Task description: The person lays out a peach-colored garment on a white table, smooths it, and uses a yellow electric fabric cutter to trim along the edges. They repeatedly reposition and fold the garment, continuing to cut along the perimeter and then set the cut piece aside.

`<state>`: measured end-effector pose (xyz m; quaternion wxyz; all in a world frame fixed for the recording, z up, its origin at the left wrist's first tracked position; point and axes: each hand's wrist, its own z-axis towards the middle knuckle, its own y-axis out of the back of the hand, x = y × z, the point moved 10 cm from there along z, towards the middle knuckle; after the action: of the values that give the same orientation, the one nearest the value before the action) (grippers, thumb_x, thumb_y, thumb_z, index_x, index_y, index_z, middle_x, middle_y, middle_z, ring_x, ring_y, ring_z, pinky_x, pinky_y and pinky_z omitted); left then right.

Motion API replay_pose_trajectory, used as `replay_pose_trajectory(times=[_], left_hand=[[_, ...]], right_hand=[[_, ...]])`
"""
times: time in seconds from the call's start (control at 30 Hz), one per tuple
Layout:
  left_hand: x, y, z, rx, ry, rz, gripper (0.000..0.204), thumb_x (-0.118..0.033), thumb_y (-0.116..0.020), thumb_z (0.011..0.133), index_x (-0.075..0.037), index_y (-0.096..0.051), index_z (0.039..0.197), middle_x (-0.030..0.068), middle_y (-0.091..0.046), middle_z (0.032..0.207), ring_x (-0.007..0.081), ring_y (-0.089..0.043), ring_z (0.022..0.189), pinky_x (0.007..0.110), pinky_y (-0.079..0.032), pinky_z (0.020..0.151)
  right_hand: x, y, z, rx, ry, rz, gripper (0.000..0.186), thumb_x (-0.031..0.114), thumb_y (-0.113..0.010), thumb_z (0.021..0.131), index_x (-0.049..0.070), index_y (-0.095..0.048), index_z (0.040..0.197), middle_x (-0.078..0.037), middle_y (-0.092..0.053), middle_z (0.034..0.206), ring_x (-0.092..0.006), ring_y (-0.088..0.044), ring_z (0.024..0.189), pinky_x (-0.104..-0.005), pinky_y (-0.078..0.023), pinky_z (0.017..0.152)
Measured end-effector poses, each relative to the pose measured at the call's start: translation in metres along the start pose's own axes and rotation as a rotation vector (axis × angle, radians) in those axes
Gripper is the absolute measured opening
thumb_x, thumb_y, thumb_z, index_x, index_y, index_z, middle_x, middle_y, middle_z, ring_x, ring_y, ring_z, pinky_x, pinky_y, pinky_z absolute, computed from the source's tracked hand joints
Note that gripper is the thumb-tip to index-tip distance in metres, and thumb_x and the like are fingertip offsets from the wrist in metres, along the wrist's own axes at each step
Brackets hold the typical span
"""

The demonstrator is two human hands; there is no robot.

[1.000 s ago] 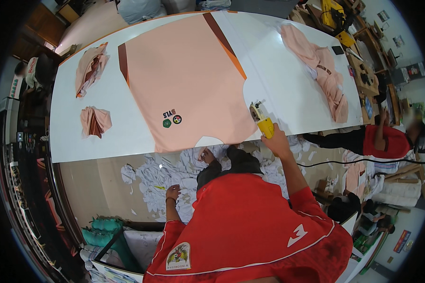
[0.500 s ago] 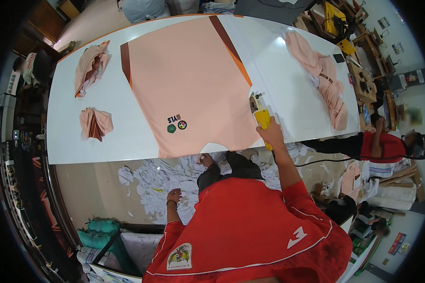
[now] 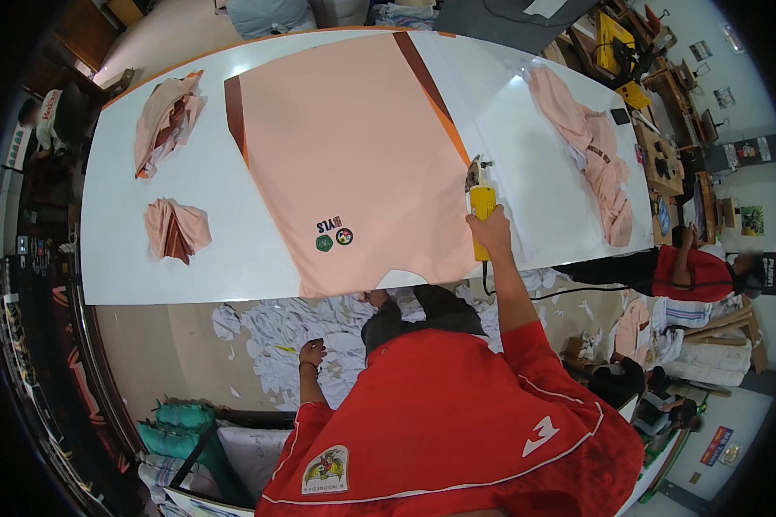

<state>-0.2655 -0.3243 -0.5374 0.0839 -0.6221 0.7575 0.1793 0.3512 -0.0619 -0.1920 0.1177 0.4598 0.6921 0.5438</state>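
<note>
My right hand (image 3: 490,231) is wrapped round a yellow corded electric fabric cutter (image 3: 482,203). Its metal blade head points away from me and sits at the right edge of a large peach jersey panel (image 3: 353,146). The panel lies flat on a white table (image 3: 233,289), with dark brown and orange side strips, small badges and a curved neckline at the near edge. My left hand (image 3: 312,351) hangs low beside my body, off the table, its fingers loosely apart and nothing visible in them.
Peach cloth pieces lie bunched at the left (image 3: 178,229) and in a long heap (image 3: 593,155) at the right. White scraps (image 3: 276,345) litter the floor. The cutter's black cord (image 3: 569,295) runs right, toward a person in red (image 3: 681,276).
My right hand has pushed the cutter farther from me along the panel's right edge, and the cutter now points straighter ahead. My left hand has shifted slightly left. The view has also shifted a little.
</note>
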Motion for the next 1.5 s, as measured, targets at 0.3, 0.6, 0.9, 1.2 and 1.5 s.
replay_pose_trajectory(times=[0.3, 0.6, 0.9, 1.2, 1.5], left_hand=[[-0.023, 0.031, -0.007, -0.103, -0.057, -0.131, 0.043, -0.037, -0.070, 0.099, -0.005, -0.072, 0.129, 0.0104, -0.079, 0.102, 0.0193, -0.075, 0.078, 0.034, -0.052, 0.058], [0.016, 0.019, -0.003, -0.082, 0.018, -0.331, 0.047, -0.038, -0.070, 0.099, -0.006, -0.067, 0.133, 0.0111, -0.077, 0.108, 0.0207, -0.073, 0.079, 0.036, -0.053, 0.062], [0.072, -0.009, -0.040, -0.083, 0.188, -0.255, 0.045, -0.041, -0.066, 0.101, -0.011, -0.067, 0.134, 0.0077, -0.076, 0.112, 0.0215, -0.073, 0.088, 0.042, -0.052, 0.070], [0.036, -0.018, -0.050, -0.141, 0.145, -0.225, 0.046, -0.041, -0.066, 0.101, -0.011, -0.068, 0.134, 0.0074, -0.077, 0.110, 0.0204, -0.073, 0.086, 0.040, -0.053, 0.070], [-0.047, -0.041, -0.023, -0.114, -0.032, -0.201, 0.048, -0.039, -0.067, 0.101, -0.009, -0.060, 0.137, 0.0121, -0.075, 0.112, 0.0243, -0.073, 0.086, 0.037, -0.052, 0.066]], right_hand=[[0.015, -0.011, 0.026, -0.109, -0.041, 0.126, 0.080, 0.046, -0.079, 0.080, -0.007, -0.046, 0.129, -0.033, -0.067, 0.122, -0.0475, -0.072, 0.110, -0.0522, -0.060, 0.094], [0.005, -0.005, 0.057, -0.086, -0.005, 0.190, 0.089, 0.049, -0.082, 0.078, -0.007, -0.048, 0.138, -0.032, -0.068, 0.128, -0.0460, -0.071, 0.114, -0.0520, -0.059, 0.097], [-0.005, 0.046, 0.048, -0.088, 0.260, -0.053, 0.062, 0.048, -0.079, 0.084, -0.002, -0.064, 0.115, -0.026, -0.075, 0.106, -0.0414, -0.076, 0.099, -0.0492, -0.060, 0.085], [-0.011, 0.049, 0.072, 0.035, 0.243, -0.134, 0.070, 0.052, -0.076, 0.083, 0.004, -0.056, 0.131, -0.027, -0.072, 0.119, -0.0460, -0.071, 0.113, -0.0543, -0.057, 0.095], [0.030, 0.049, 0.100, 0.092, 0.295, -0.136, 0.071, 0.050, -0.076, 0.082, 0.004, -0.055, 0.133, -0.028, -0.071, 0.120, -0.0452, -0.070, 0.114, -0.0547, -0.057, 0.096]])
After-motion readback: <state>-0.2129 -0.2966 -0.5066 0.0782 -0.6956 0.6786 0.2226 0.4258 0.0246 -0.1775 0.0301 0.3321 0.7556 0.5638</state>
